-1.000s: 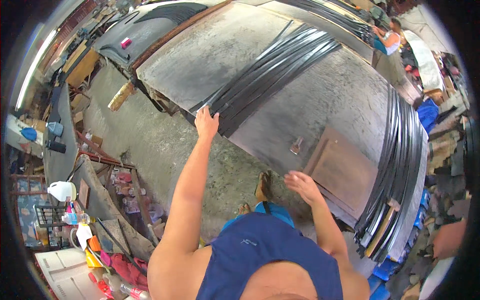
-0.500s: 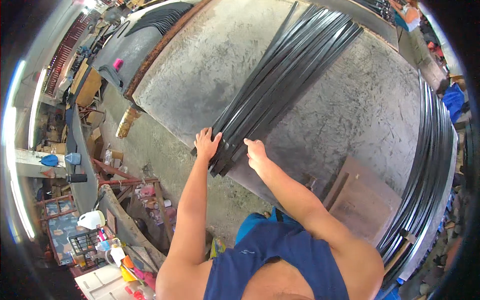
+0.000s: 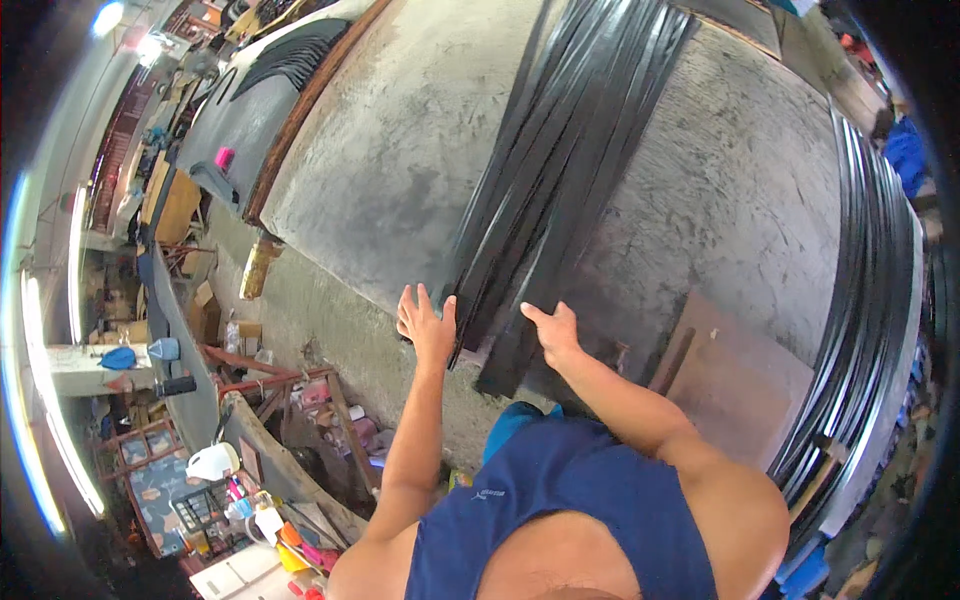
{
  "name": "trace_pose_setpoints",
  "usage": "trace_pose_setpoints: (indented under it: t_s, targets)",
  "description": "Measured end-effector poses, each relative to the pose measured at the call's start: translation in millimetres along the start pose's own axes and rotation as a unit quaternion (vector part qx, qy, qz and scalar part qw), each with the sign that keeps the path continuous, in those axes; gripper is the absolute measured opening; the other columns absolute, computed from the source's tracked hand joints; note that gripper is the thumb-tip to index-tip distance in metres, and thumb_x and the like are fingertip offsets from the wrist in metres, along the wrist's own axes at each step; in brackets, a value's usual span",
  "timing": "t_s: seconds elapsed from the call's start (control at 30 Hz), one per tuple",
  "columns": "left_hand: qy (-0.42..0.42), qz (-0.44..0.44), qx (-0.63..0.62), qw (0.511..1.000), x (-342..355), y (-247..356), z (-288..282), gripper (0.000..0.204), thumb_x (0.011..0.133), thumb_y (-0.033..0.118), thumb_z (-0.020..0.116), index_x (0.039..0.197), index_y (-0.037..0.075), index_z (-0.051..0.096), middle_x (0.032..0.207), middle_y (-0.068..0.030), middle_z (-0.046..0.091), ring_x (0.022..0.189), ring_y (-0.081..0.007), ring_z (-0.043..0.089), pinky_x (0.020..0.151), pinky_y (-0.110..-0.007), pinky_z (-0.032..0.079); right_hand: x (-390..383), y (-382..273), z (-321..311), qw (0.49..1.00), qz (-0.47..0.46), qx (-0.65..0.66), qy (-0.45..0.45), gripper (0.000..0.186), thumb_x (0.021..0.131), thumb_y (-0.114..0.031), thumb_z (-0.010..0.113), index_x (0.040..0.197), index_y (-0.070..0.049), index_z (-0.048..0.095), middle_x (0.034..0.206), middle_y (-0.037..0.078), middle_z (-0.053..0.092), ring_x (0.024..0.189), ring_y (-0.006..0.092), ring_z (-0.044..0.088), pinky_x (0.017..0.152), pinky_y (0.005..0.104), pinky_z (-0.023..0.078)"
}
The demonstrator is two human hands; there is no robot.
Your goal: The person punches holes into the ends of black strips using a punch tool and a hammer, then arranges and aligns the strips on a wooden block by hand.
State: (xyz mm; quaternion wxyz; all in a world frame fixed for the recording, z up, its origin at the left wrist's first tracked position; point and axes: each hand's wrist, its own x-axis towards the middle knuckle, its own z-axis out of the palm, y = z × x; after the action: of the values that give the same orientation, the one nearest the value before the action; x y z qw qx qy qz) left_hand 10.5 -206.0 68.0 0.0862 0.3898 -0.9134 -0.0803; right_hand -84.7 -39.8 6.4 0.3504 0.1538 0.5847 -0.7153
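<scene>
Black strips' [image 3: 590, 130] near ends had spread apart. Left hand [image 3: 428, 328] was open; right hand's [image 3: 556, 328] grip: couldn't tell. Uneven pushing could've tangled strips.

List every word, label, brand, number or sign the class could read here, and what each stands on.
None can be read.
Navy top: small white print, too small and blurred.
Black strips: no legible lettering.
White jug: no legible label.
</scene>
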Motion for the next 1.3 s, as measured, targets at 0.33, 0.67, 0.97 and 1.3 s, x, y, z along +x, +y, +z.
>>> trace_pose_setpoints:
  t_s: [0.33,0.67,0.97,1.3]
  targets:
    - [-0.294,0.117,-0.295,0.902,-84.7,98.8,7.2,0.066,0.071,0.031,0.075,0.117,-0.008,0.048,0.111,-0.0208,0.057,0.099,-0.0266,0.058,0.086,-0.037,0.045,-38.2,-16.5,-57.3,0.999,-0.008,0.038,-0.023,0.038,0.077,-0.019,0.073,0.104,0.0,0.054,0.098,0.012,0.061,0.087,0.0229,0.059,0.076,0.0362,0.047]
    - [-0.222,-0.011,-0.312,0.924,-89.1,40.3,0.6,0.033,0.073,0.021,0.066,0.093,-0.004,0.057,0.078,-0.0145,0.061,0.069,-0.026,0.059,0.064,-0.038,0.047,-51.3,41.6,-66.6,0.997,-0.017,0.072,0.001,0.025,0.09,-0.02,0.057,0.107,-0.001,0.053,0.091,0.011,0.06,0.077,0.0252,0.06,0.072,0.0395,0.05]
    - [0.021,0.158,-0.169,0.973,-184.4,31.4,25.5,0.039,0.074,0.025,0.069,0.096,-0.003,0.052,0.094,-0.023,0.058,0.092,-0.0451,0.054,0.083,-0.049,0.043,-65.6,43.4,-63.8,0.964,0.088,0.177,-0.177,0.028,0.095,-0.028,0.044,0.111,-0.007,0.053,0.099,0.011,0.059,0.098,0.0278,0.054,0.081,0.0494,0.044]
    - [-0.202,0.016,-0.25,0.947,-165.5,36.4,26.1,0.041,0.072,0.021,0.072,0.094,-0.006,0.05,0.084,-0.0243,0.062,0.082,-0.0414,0.062,0.07,-0.045,0.049,-73.6,42.3,-74.1,0.992,0.089,0.05,-0.074,0.019,0.086,-0.022,0.064,0.079,-0.01,0.051,0.084,0.003,0.059,0.075,0.0198,0.06,0.071,0.0401,0.051]
